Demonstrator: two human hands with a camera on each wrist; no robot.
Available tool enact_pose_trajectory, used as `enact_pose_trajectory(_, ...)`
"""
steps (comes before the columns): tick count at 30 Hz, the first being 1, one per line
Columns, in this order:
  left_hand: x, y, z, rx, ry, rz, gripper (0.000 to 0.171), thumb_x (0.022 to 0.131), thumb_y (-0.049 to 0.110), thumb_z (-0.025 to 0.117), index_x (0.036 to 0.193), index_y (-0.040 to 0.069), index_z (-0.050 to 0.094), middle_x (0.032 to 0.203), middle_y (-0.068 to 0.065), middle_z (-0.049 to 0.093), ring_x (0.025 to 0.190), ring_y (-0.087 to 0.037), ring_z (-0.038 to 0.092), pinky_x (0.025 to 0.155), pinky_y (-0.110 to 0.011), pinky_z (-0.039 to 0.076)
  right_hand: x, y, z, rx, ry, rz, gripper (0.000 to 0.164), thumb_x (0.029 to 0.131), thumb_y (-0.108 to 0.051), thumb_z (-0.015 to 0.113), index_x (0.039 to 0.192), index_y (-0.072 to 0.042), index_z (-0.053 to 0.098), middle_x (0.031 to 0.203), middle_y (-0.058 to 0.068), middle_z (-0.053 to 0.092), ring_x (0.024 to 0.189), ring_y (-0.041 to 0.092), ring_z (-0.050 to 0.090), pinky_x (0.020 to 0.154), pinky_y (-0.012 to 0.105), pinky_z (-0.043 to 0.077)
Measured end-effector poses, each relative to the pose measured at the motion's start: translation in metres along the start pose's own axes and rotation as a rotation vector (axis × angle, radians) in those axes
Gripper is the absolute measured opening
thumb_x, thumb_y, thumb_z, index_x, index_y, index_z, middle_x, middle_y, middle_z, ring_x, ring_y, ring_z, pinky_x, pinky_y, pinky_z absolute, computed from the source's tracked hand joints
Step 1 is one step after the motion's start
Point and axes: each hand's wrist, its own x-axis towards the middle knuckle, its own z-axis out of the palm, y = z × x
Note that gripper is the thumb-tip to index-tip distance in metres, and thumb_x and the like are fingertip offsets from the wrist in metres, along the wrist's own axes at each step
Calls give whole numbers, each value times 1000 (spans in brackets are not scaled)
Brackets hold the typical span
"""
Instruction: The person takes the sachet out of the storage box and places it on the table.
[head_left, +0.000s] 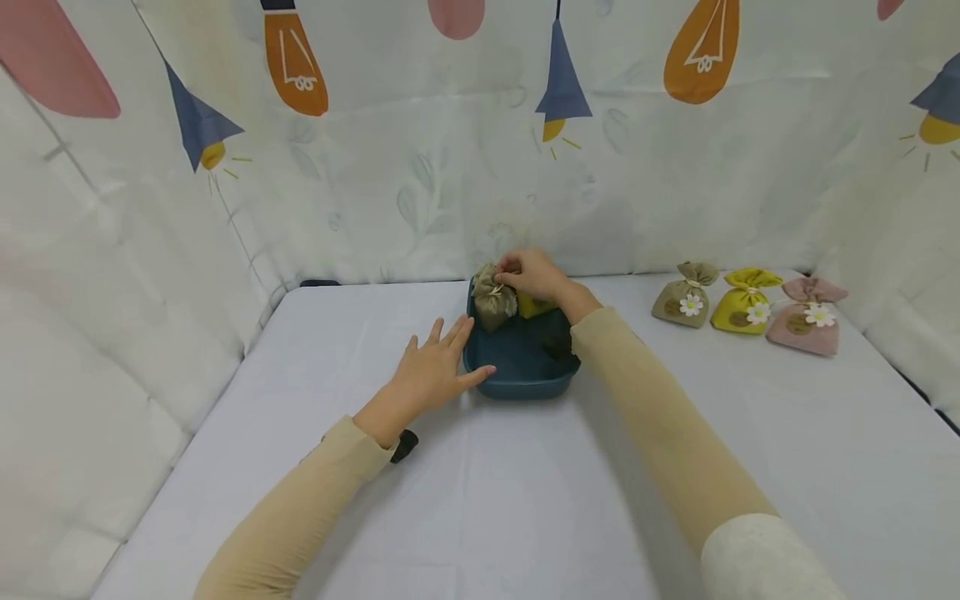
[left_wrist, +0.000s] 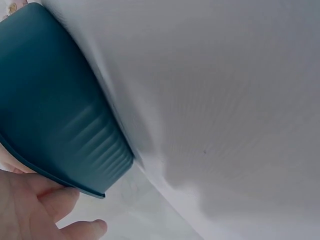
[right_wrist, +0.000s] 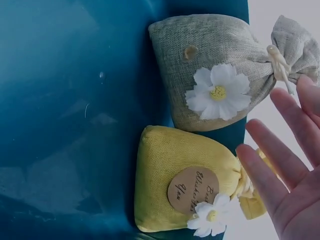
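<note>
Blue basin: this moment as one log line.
left hand: touching rim of blue basin | right hand: at neck of grey-green pouch | basin: grey-green pouch, yellow pouch | table right: three pouches

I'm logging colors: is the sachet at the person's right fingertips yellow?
No, the right hand touches the neck of a khaki drawstring sachet; the yellow sachet lies beside it.

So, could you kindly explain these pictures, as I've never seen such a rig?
No machine here: these are someone's bare left hand and right hand. The wide picture comes from a head camera, the close ones from wrist cameras. The left fingers touch the rim of a rounded blue-green plastic tub; the right hand seems to pinch the neck of a grey-green cloth bag inside, beside a yellow cloth bag. Farther right, on the white-covered table, sit three more flowered cloth bags: grey-green, yellow and pink.
</note>
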Motion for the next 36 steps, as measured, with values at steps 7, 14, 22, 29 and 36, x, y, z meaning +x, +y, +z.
enact_pose_trajectory(7, 0, 1, 1, -2, 2, 1, 96, 99, 72, 44, 167, 14, 9, 171, -4, 12, 155, -38, 9, 117, -70, 16, -6, -2, 0, 27, 11, 17, 19, 107, -18, 59, 111, -2, 66, 121, 18, 68, 113, 31, 64, 93, 44, 52)
enact_pose_trajectory(14, 1, 0, 2, 6, 5, -1, 96, 99, 72, 44, 167, 14, 8, 171, -4, 13, 155, -38, 9, 117, -70, 17, -11, -7, 0, 43, 44, 23, 18, 107, -18, 57, 110, -2, 64, 113, 17, 69, 101, 29, 64, 83, 41, 51)
enact_pose_trajectory(22, 1, 0, 2, 15, 4, 1, 96, 99, 72, 44, 167, 14, 8, 171, -4, 12, 155, -38, 9, 117, -70, 17, -16, -9, -3, 47, 77, 8, 20, 108, -19, 57, 112, 0, 63, 116, 18, 68, 101, 30, 64, 82, 41, 52)
enact_pose_trajectory(29, 2, -2, 3, 1, 9, -5, 96, 99, 72, 45, 167, 16, 8, 171, -3, 11, 156, -37, 8, 117, -70, 16, -21, -11, -6, 85, 85, 19, 23, 108, -20, 57, 119, 0, 63, 119, 18, 67, 103, 31, 66, 85, 42, 59)
enact_pose_trajectory(36, 2, -2, 4, -12, 12, -2, 96, 98, 72, 46, 167, 16, 8, 171, -3, 11, 156, -38, 8, 117, -71, 15, -28, -14, -11, 173, 120, 42, 25, 107, -19, 58, 121, 1, 63, 119, 19, 66, 105, 31, 67, 85, 42, 60)
